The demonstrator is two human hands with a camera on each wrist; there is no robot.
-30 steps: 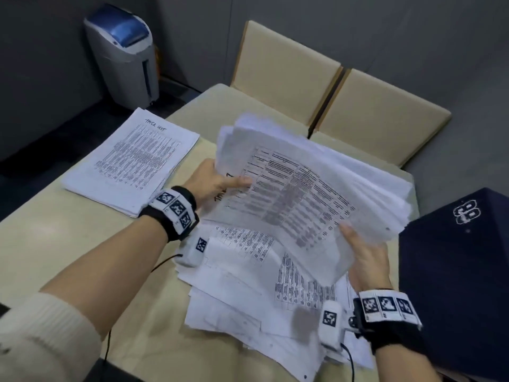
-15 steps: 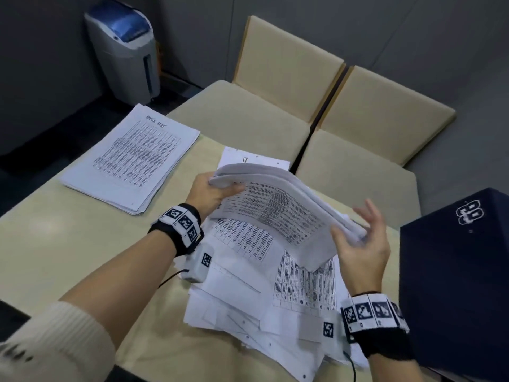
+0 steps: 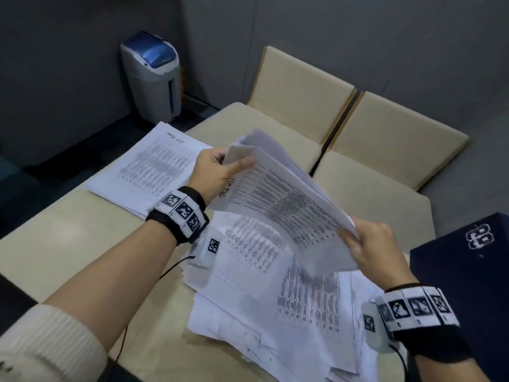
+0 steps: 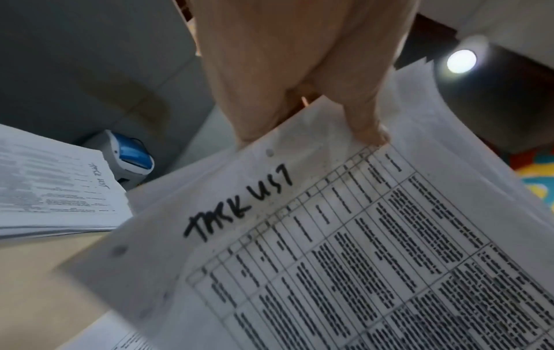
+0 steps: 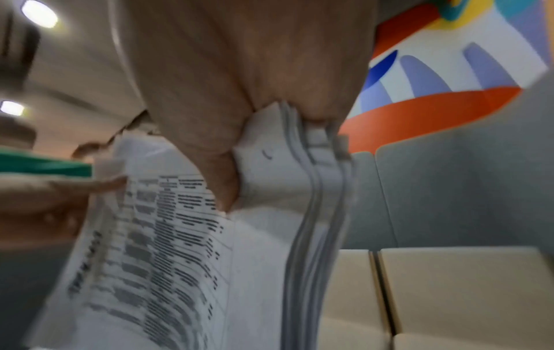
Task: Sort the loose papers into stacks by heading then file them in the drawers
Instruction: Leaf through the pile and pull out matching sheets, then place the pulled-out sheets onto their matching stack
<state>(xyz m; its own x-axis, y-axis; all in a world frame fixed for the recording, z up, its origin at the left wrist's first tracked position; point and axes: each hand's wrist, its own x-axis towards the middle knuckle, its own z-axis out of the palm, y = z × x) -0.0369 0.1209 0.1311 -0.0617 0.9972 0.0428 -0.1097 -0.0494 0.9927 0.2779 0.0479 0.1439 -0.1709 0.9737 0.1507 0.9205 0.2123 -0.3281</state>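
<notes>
Over the table [image 3: 68,244], left hand [image 3: 217,175] and right hand [image 3: 369,246] each pinch opposite ends of a sheaf [image 3: 281,194]: light, floppy, slippery, so best gripped at its edges.

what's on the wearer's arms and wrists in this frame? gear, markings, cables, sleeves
Each wrist carries a black band faced with white tiles of black square fiducial markers; the right wrist's band matches. A small white camera pod with its own marker hangs under the left wrist, a thin black cable trailing from it. The left forearm is bare up to a pushed-back cream ribbed sleeve.
</notes>
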